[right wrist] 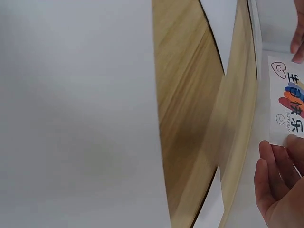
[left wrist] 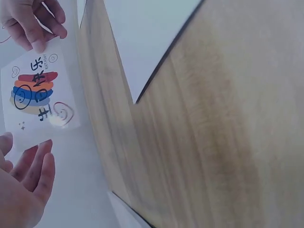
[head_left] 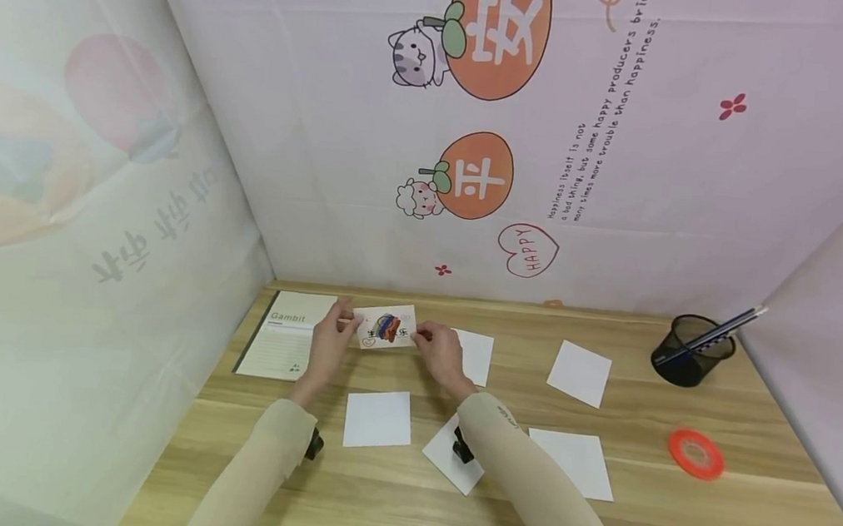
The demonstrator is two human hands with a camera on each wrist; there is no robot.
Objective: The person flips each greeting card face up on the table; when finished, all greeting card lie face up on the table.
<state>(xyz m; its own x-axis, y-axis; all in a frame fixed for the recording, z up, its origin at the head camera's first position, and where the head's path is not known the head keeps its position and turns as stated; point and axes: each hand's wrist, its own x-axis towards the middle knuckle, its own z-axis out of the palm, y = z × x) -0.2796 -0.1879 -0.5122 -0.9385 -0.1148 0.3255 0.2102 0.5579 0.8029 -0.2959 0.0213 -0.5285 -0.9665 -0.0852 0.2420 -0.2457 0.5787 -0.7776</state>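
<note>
A white greeting card (head_left: 378, 326) with colored brush strokes, smiley doodles and Chinese lettering is held up between both hands near the back of the table. My left hand (head_left: 330, 340) pinches its left edge, and my right hand (head_left: 443, 355) pinches the right edge with thumb and fingers. In the left wrist view the card (left wrist: 40, 95) faces the camera, the left hand (left wrist: 23, 185) below it and the right hand (left wrist: 33, 21) above. From the right wrist, the card (right wrist: 287, 102) shows beside the right hand (right wrist: 285, 185), with the word BIRTHDAY on it.
A notebook (head_left: 274, 350) marked Gambit lies at the back left. Several blank white cards lie about, including one (head_left: 378, 420) in front of the hands and another (head_left: 580, 373) farther right. At the right stand a black mesh pen cup (head_left: 684, 361) and a red tape roll (head_left: 696, 454).
</note>
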